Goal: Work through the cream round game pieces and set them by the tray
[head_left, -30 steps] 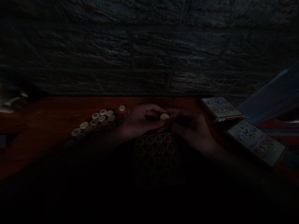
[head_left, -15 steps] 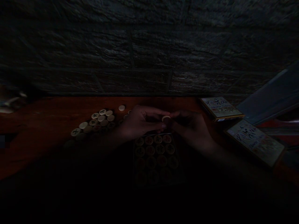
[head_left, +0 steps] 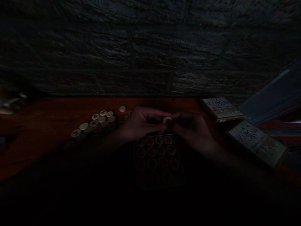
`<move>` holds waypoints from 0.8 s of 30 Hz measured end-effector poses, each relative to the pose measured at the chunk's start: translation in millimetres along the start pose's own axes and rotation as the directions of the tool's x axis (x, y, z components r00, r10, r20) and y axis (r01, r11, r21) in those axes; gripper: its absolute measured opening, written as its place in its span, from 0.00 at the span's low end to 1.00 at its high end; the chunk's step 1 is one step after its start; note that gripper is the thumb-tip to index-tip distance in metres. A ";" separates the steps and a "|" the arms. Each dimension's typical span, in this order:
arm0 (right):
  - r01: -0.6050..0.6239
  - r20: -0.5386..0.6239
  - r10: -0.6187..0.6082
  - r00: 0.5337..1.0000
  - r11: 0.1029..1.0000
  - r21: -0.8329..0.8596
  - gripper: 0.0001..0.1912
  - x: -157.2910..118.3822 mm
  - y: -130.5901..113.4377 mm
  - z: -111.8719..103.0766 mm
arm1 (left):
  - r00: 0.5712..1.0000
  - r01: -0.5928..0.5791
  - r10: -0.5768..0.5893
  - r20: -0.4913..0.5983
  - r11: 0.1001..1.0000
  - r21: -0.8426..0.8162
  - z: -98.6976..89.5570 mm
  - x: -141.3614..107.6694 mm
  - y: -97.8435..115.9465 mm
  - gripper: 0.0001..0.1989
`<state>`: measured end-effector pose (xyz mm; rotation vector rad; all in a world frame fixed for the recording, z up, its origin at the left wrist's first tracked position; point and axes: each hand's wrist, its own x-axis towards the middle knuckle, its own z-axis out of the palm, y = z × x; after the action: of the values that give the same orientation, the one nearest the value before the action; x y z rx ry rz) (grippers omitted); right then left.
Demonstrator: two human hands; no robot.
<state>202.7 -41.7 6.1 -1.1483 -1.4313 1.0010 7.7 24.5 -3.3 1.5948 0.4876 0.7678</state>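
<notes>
Between my two hands, above the far edge of a box, is a round pale Chinese chess piece (head_left: 167, 120). My left hand (head_left: 138, 124) pinches it from the left with thumb and finger. From the right, the fingertips of my right hand (head_left: 191, 127) close on the same piece. Below them lies an open box (head_left: 176, 141) with rows of Chinese chess pieces (head_left: 151, 151), marked with dark or red characters. Its near part fades into deep shadow. Left of my left hand, loose pieces (head_left: 95, 123) lie in a cluster, some with characters showing and others plain.
A single piece (head_left: 122, 109) lies apart near the back of the reddish wooden table (head_left: 56, 110). Two printed boxes (head_left: 223, 108) stand at the right, the nearer box (head_left: 257, 142) set at an angle. A dark stone-block wall (head_left: 150, 56) rises behind the table.
The piece between my fingers has turned, so its pale flat face shows now instead of a shaded face with a bright rim. My hands stay almost in place.
</notes>
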 end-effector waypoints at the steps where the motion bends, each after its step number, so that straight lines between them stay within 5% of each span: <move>1: 0.001 -0.001 -0.001 1.000 1.000 0.002 0.13 0.2 0.4 -0.1 | 1.000 -0.004 0.004 0.002 1.000 0.003 0.1 0.1 0.1 0.18; 11: 0.002 -0.013 -0.002 1.000 1.000 0.012 0.14 -0.1 0.8 -0.6 | 0.999 -0.041 0.041 0.001 0.995 0.088 -0.4 -0.4 -0.3 0.19; 24: -0.117 -0.004 0.117 0.993 0.993 0.028 0.17 -2.1 -4.6 -1.5 | 0.994 0.035 -0.040 -0.098 0.998 -0.051 1.5 -0.5 1.7 0.21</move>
<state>203.5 -44.7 10.4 -1.2253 -1.3536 1.0949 8.3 22.8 -1.8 1.5027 0.5650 0.8275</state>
